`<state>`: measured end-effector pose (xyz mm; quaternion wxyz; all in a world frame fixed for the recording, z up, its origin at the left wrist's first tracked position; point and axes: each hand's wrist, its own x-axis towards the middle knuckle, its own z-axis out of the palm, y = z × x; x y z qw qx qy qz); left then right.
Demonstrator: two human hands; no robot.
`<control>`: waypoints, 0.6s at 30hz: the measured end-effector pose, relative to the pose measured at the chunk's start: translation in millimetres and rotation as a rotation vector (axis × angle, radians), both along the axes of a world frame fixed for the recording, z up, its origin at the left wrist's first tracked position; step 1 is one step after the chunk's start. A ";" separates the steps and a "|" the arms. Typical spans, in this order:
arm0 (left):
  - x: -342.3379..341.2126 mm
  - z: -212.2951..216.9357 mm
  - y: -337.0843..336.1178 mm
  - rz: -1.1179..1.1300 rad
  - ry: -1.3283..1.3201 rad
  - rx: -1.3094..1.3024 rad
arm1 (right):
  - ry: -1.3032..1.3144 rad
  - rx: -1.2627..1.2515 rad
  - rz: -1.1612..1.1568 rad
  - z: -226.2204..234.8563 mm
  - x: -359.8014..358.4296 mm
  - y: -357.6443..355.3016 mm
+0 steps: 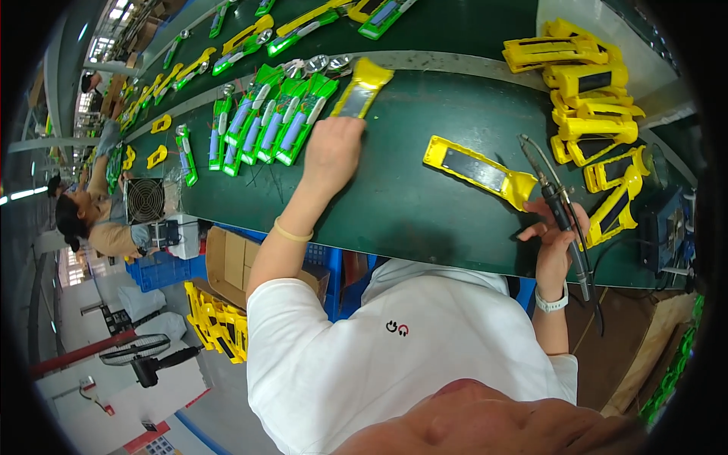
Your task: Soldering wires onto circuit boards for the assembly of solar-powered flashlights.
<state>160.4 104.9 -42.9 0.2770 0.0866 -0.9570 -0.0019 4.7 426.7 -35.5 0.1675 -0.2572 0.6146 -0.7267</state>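
Observation:
My left hand (334, 155) is closed on the lower end of a yellow casing (362, 85) with a dark panel set in it. Just to its left lie several green casings (282, 125) with blue-violet cylindrical cells and loose wires. My right hand (557, 235) grips a soldering iron (557, 205) with a thin metal tube along it and a cable hanging down. A second yellow casing (472, 168) lies flat and slanted on the green bench top (409, 216), its flared end near the fingers of my right hand.
At the right, yellow casings (595, 80) are stacked in a long pile beside a blue box-shaped device (667, 235). A belt with more green and yellow parts (243, 45) runs beyond the bench. A co-worker (95, 216) sits at left, near a fan grille (145, 201).

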 end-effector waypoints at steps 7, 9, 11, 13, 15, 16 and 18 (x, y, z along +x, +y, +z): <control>7.1 19.9 -17.7 0.224 0.125 -0.031 | 0.006 -0.005 0.095 -11.4 1.1 -10.3; 19.3 22.5 -23.3 0.462 -0.093 -0.103 | 0.006 0.006 0.077 -12.9 -0.2 -10.2; 32.4 11.9 -33.8 0.486 -0.166 -0.126 | 0.005 0.017 0.070 -10.9 -0.4 -9.7; 37.0 7.5 -36.5 0.409 -0.079 -0.095 | -0.012 0.024 0.052 -8.7 -1.1 -7.9; 44.4 14.1 -26.8 0.317 0.048 -0.113 | -0.005 0.019 0.027 -9.6 -2.5 -3.6; 46.3 19.4 -18.8 0.237 0.106 -0.130 | -0.020 0.006 0.031 -10.5 -3.7 -0.2; 48.2 26.2 3.3 0.032 0.127 -0.093 | -0.082 0.000 0.035 -11.5 -6.1 4.0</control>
